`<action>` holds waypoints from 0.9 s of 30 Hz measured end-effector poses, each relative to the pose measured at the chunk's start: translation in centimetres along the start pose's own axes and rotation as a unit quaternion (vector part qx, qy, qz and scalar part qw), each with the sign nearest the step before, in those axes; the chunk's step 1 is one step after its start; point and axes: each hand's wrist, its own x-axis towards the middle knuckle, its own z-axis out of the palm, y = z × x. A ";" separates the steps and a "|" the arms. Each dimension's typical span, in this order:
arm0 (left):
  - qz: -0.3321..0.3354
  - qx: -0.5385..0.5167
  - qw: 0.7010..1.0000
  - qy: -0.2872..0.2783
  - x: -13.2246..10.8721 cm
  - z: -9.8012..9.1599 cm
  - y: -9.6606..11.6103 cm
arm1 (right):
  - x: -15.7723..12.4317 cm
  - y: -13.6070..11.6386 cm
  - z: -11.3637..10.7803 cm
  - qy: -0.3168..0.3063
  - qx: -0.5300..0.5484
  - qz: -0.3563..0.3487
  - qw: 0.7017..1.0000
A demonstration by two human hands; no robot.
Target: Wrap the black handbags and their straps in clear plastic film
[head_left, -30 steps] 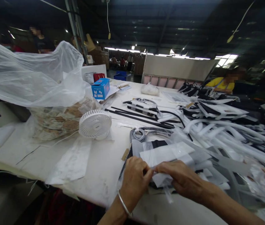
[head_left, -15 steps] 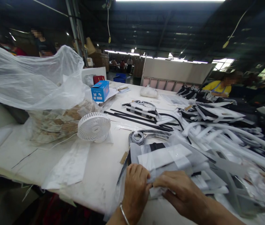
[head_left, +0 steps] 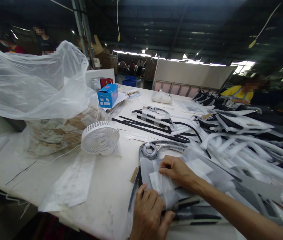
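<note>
My left hand lies at the table's near edge, fingers pressed down on the lower end of a clear plastic packet with white and black pieces inside. My right hand reaches across from the right, fingers flat on the upper part of the same packet. Just beyond the packet sits a coiled grey strap. To the right spreads a heap of white and black wrapped straps.
A small white fan stands on the white table, beside a big clear bag of brown tags. A blue box sits further back. Flat plastic sleeves lie left. A person in yellow sits far right.
My right hand has moved up the packet, away from my left hand, and now lies flat. My left hand has slid down to the packet's near end. The view tilted slightly.
</note>
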 end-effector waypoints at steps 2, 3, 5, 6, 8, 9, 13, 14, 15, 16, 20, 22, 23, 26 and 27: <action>0.002 0.018 1.000 0.017 0.2 0.5 -0.3 | 0.4 0.9 0.7 -0.013 0.013 0.034 0.999; 0.014 0.031 0.999 0.015 0.3 0.7 -0.5 | 0.5 1.2 0.9 -0.019 0.025 0.050 0.998; 0.045 0.059 0.997 -0.007 0.5 0.9 -0.8 | 0.7 1.8 1.4 -0.023 0.047 0.073 0.996; 0.059 0.071 0.996 -0.015 0.6 1.0 -1.0 | 0.7 2.0 1.6 -0.020 0.053 0.079 0.995; 0.073 0.085 0.994 -0.013 0.7 1.1 -1.2 | 0.8 2.2 1.9 -0.007 0.049 0.092 0.994; 0.076 0.088 0.993 -0.009 0.8 1.1 -1.3 | 0.9 2.2 2.0 0.003 0.041 0.100 0.994; 0.084 0.093 0.992 -0.001 1.0 1.2 -1.3 | 1.2 1.9 2.0 0.031 -0.013 0.124 0.992; 0.085 0.094 0.992 -0.003 1.1 1.2 -1.3 | 1.3 1.7 1.9 0.033 -0.026 0.128 0.991; 0.085 0.095 0.992 -0.006 1.1 1.2 -1.2 | 1.4 1.6 1.8 0.032 -0.039 0.134 0.990; 0.083 0.094 0.992 -0.010 1.1 1.2 -1.2 | 1.5 1.5 1.8 0.030 -0.051 0.141 0.988; 0.060 0.086 0.994 -0.034 0.9 1.0 -1.0 | 1.6 1.0 1.8 0.032 -0.102 0.173 0.979; 0.052 0.077 0.994 -0.061 0.9 0.8 -0.9 | 1.7 0.9 2.1 0.039 -0.136 0.185 0.972; 0.046 0.073 0.993 -0.080 0.9 0.7 -0.9 | 1.8 0.9 2.2 0.042 -0.153 0.191 0.969; 0.022 0.069 0.990 -0.124 0.9 0.4 -0.7 | 2.4 1.0 2.0 0.039 -0.176 0.198 0.963; 0.017 0.071 0.989 -0.130 0.9 0.4 -0.6 | 2.7 1.0 1.7 0.035 -0.173 0.196 0.965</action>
